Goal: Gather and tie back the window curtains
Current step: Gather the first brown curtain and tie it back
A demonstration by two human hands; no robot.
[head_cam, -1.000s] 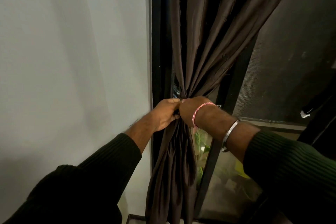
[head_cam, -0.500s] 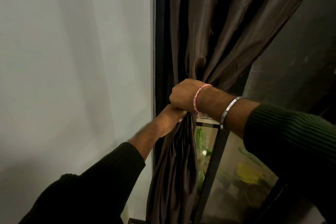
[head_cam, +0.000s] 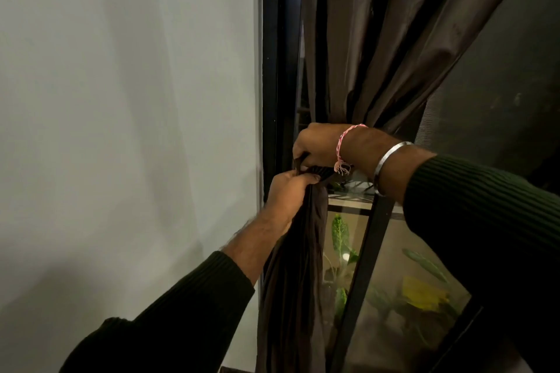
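dark brown curtain (head_cam: 357, 48), bunched at the black window frame (head_cam: 277, 70) beside a pale wall (head_cam: 121, 100).
left hand (head_cam: 288, 194) grips the gathered folds from below; right hand (head_cam: 318, 145) sits just above, fingers curled around the same bunch; pink thread band (head_cam: 344, 145) and metal bangle (head_cam: 386, 165) on right wrist; green plant (head_cam: 341, 236) behind the glass.

We cannot see the fingertips of the right hand (head_cam: 318, 145); they curl behind the gathered curtain (head_cam: 363, 48) at centre frame. The left hand (head_cam: 288, 194) just below hides its fingers in the folds too, so whether any tie is held we cannot tell. The curtain runs off the top edge and the bottom edge. Both sleeves are cut by the lower and right edges. Lower right, the plant leaves (head_cam: 341, 235) behind the glass are dim and blurred.
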